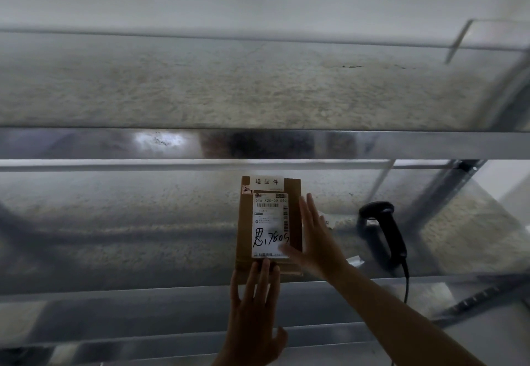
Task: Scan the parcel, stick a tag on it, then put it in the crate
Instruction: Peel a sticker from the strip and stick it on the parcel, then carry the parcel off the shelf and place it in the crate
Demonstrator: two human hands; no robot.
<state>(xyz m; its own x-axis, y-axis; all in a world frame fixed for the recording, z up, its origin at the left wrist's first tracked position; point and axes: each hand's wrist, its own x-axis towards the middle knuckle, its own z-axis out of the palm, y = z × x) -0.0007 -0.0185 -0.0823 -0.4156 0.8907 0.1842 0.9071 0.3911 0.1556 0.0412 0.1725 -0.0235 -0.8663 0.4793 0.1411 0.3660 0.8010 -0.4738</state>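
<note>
Here, on the shelf (143, 236), the parcel (269, 225) lies flat beneath my splayed, empty fingers: left hand (255, 314) at its near edge, right hand (315, 239) along its right side. Scanning comes next, I judge; the scanner (384, 233) stands right of my right fingers.

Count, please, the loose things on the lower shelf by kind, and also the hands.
Brown cardboard parcel: 1
Black handheld scanner: 1
White paper scraps, one behind the right hand and one beside the scanner: 2
Hands, left hand and right hand, both flat, touching the parcel: 2
Total: 6
</note>
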